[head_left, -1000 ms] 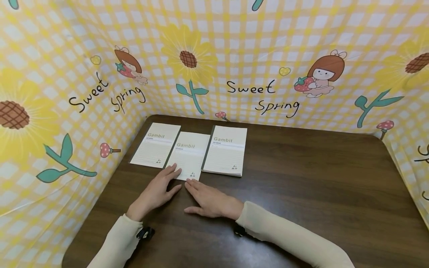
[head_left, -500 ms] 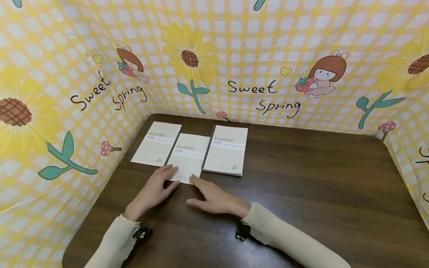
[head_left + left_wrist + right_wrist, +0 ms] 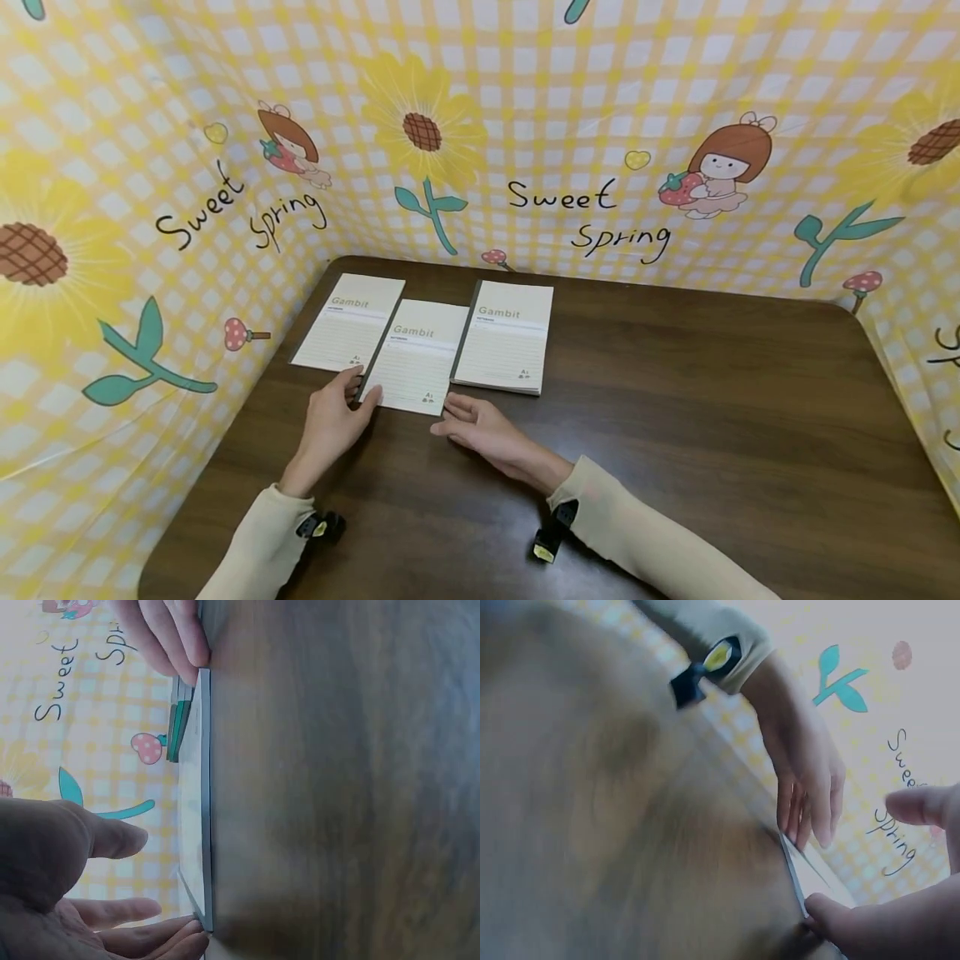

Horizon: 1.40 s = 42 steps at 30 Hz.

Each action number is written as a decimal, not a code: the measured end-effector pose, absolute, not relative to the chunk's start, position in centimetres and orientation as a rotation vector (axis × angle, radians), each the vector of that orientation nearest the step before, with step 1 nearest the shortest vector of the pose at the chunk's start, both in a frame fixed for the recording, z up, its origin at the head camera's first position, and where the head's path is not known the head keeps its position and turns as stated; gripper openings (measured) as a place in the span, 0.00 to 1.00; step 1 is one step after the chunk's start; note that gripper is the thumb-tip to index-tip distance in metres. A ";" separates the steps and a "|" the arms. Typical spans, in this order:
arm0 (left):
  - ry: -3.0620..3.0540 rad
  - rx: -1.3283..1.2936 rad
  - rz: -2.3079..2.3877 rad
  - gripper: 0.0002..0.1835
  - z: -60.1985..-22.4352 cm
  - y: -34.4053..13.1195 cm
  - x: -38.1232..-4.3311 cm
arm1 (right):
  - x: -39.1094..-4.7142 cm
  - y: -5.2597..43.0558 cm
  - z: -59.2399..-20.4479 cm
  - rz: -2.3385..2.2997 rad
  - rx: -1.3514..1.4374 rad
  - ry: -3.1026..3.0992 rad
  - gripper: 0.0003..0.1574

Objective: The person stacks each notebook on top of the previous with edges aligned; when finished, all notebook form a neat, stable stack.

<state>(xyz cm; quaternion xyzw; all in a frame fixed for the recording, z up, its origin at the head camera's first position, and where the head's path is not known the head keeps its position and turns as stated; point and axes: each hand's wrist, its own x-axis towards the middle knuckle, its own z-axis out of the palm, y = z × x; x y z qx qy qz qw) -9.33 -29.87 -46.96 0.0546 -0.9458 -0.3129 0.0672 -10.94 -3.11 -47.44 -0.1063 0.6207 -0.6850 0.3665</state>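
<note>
Three cream "Gambit" notebooks with dark spines lie side by side in the head view. The middle notebook (image 3: 417, 358) sits nearer the front than the left notebook (image 3: 347, 323) and the right notebook (image 3: 504, 337), whose front edge shows another layer beneath. My left hand (image 3: 330, 423) touches the middle notebook's left side near its lower corner, thumb spread above the cover (image 3: 192, 840). At the opposite lower corner, my right hand (image 3: 486, 435) has its fingertips right at the edge. In the right wrist view the left hand (image 3: 802, 761) points down at the far end of that notebook.
A dark brown wooden table (image 3: 697, 417) carries the notebooks near its back left corner. Yellow checked cloth (image 3: 570, 125) with flower prints hangs behind and along the sides. Black cameras (image 3: 557, 529) hang at both wrists.
The middle notebook has slid slightly toward the front. Both hands have shifted from its lower part to its left and right sides, and more of its cover shows.
</note>
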 end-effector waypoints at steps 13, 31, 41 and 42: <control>-2.863 0.356 -1.189 0.27 -46.1 -31.2 -9.5 | -11.2 -4.5 -47.9 -2.144 0.154 1.176 0.41; -2.640 0.512 -1.940 0.28 -45.9 -34.1 -9.3 | -12.0 -6.1 -47.8 -1.992 0.077 1.577 0.32; -2.609 0.478 -2.024 0.30 -45.3 -34.7 -8.2 | -11.9 -6.4 -47.7 -2.066 0.007 1.533 0.22; -2.604 0.473 -2.028 0.31 -45.3 -34.7 -8.1 | -11.9 -6.3 -47.7 -2.065 -0.004 1.535 0.22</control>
